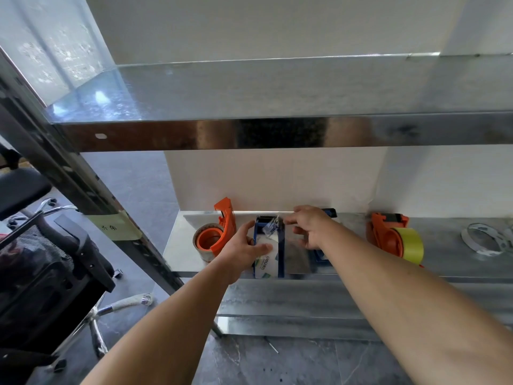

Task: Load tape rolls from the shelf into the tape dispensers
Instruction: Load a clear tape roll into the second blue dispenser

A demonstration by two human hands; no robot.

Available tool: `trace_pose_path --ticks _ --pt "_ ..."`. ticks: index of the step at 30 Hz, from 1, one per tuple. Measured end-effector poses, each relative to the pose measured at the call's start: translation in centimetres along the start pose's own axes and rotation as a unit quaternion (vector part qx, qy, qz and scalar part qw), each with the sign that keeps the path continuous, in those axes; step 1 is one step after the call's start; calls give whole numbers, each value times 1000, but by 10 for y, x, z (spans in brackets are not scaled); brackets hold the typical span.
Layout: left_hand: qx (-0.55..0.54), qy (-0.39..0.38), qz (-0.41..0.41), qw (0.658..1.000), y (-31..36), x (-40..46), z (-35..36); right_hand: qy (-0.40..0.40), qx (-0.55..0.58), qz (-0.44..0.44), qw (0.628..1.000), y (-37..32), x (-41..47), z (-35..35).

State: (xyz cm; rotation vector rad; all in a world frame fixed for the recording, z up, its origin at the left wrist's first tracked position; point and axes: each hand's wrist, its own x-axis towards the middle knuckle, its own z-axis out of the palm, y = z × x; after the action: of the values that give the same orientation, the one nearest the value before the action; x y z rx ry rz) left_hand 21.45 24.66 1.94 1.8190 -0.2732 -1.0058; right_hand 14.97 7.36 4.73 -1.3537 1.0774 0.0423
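A blue tape dispenser (pixel 281 250) stands on the lower metal shelf (pixel 444 262) with a white-labelled clear tape roll (pixel 267 264) in it. My left hand (pixel 244 247) grips the roll and dispenser from the left side. My right hand (pixel 309 227) pinches the clear tape end (pixel 271 227) over the dispenser's front roller. An orange dispenser (pixel 222 232) loaded with clear tape stands to the left. Another orange dispenser (pixel 388 236) with a yellow roll (pixel 410 243) stands to the right.
A second blue dispenser (pixel 322 255) lies partly hidden under my right wrist. An empty tape core ring (pixel 484 240) lies at the shelf's far right. An upper metal shelf (pixel 249 107) overhangs the work area. A black office chair (pixel 41 245) stands at the left.
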Motion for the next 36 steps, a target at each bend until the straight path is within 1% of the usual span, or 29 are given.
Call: trace_pose_path --ticks 3,6,8,10,13,17,20,23,31,36 --pt "-1 -10 1 1000 -2 0 -1 65 -47 -19 997 6 16 -2" --pt "-3 -13 -1 1000 -3 0 -2 120 -135 -49 982 10 27 4" --pt "-9 -17 -5 1000 -4 3 -4 134 -178 -56 973 12 31 7" --pt "-13 -22 -12 1000 -5 4 -4 132 -216 -51 966 12 29 7" --pt "-11 -24 -17 999 -5 4 -4 136 -245 -56 958 12 33 8" --pt "-14 -28 -16 999 -7 6 -6 147 -250 -75 954 9 36 15" --pt "-14 -32 -10 999 -8 7 -7 154 -262 -107 947 9 27 18" --pt "-15 -33 -5 999 -7 6 -7 159 -238 -118 951 14 27 18" --pt "-31 -52 4 998 -7 4 -6 154 -155 -117 969 15 37 20" --pt "-49 -76 7 996 -7 4 -7 157 -131 -74 976 14 48 25"
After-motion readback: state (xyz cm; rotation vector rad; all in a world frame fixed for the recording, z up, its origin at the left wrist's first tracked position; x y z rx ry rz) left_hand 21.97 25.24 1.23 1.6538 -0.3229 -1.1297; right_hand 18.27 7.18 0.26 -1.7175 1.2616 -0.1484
